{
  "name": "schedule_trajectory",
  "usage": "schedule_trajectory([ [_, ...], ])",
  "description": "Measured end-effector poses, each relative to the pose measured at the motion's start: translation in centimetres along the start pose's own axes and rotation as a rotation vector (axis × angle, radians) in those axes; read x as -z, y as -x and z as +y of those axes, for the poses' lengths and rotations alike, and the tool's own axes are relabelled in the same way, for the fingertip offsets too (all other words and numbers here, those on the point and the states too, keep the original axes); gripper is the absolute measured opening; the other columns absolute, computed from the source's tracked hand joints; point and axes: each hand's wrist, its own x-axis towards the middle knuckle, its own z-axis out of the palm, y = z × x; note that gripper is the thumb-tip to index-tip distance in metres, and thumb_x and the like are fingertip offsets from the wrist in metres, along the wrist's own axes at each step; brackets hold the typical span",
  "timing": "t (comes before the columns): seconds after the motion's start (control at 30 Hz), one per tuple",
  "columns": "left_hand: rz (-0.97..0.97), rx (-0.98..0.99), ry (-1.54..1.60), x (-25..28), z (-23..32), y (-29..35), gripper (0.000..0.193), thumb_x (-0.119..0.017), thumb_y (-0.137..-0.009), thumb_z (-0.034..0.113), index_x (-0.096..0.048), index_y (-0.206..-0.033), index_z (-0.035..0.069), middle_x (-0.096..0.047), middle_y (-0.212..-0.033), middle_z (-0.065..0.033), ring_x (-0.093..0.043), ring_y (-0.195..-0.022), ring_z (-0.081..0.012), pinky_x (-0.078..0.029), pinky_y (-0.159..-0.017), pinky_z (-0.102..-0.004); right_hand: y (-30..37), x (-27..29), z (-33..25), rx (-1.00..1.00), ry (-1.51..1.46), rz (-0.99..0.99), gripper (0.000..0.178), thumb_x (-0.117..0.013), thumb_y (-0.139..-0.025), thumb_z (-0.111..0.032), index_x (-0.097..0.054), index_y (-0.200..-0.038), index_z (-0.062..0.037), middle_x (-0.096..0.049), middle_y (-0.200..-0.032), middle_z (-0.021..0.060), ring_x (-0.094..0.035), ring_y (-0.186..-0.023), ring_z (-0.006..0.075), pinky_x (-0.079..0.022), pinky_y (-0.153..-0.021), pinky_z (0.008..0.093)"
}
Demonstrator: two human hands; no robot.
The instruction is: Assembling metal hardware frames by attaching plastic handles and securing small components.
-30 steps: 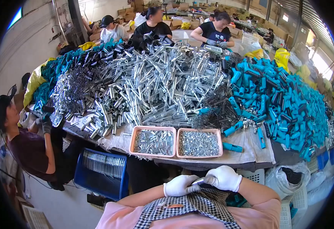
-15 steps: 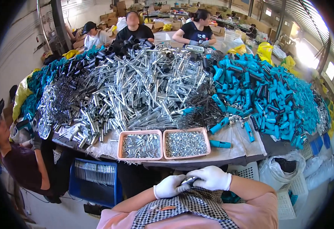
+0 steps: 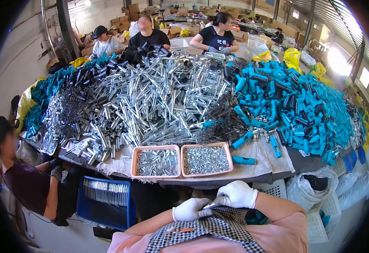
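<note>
Both my hands wear white gloves and meet in front of my checked apron, near the table's front edge. My left hand [image 3: 192, 209] is closed around a small silvery metal part [image 3: 210, 206], which looks like a short tube. On the part's other side, the fingers of my right hand [image 3: 237, 195] pinch together at it. Its far end is hidden by the gloves. Just ahead, a pink tray [image 3: 134, 163] holds small metal pins, and beside it another pink tray [image 3: 230, 168] holds tiny metal pieces.
Metal tubes and rods [image 3: 163, 92] pile up mid-table, with dark springs [image 3: 224, 122] and teal plastic handles [image 3: 302, 105] to the right. A blue crate [image 3: 104, 211] with metal rods stands left of me. White baskets [image 3: 315, 227] are at right. Several people work around the table.
My right hand has risen slightly and tilted up at the metal part; the left has shifted slightly. The co-worker at left has leaned in, hands lower.
</note>
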Motion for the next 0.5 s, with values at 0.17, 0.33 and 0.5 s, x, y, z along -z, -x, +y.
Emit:
schedule_trajectory([
  [0.17,0.087,-0.031,0.037,0.2,-0.7,-0.2,0.053,-0.062,-0.093,0.048,-0.060,-0.116,0.000,-0.066,-0.095,-0.0232,-0.066,-0.087,-0.0393,-0.052,-0.077,-0.0413,0.0,-0.5,-0.4,0.267,0.052,0.092,0.042,-0.070,-0.081,-0.035,-0.064,-0.114,-0.0103,-0.070,-0.094,0.0140,-0.068,-0.084,0.0328,-0.054,-0.071,0.0433],
  [0.33,0.017,0.019,0.024,0.5,0.4,0.1,0.051,-0.062,-0.093,0.048,-0.061,-0.110,0.000,-0.065,-0.093,-0.0222,-0.066,-0.084,-0.0383,-0.052,-0.075,-0.0416,-0.1,-0.9,0.2,-0.009,0.093,-0.115,0.047,-0.053,-0.092,-0.057,-0.068,-0.105,-0.0142,-0.068,-0.080,0.0151,-0.066,-0.070,0.0368,-0.053,-0.064,0.0463],
  [0.5,0.056,-0.002,0.044,0.0,0.1,0.3,0.050,-0.063,-0.093,0.047,-0.061,-0.111,0.000,-0.065,-0.092,-0.0222,-0.065,-0.085,-0.0387,-0.052,-0.075,-0.0422,0.1,-2.1,-0.2,0.271,0.004,0.239,0.033,-0.060,-0.092,-0.042,-0.065,-0.107,-0.0128,-0.070,-0.085,0.0118,-0.067,-0.075,0.0338,-0.053,-0.067,0.0443],
])
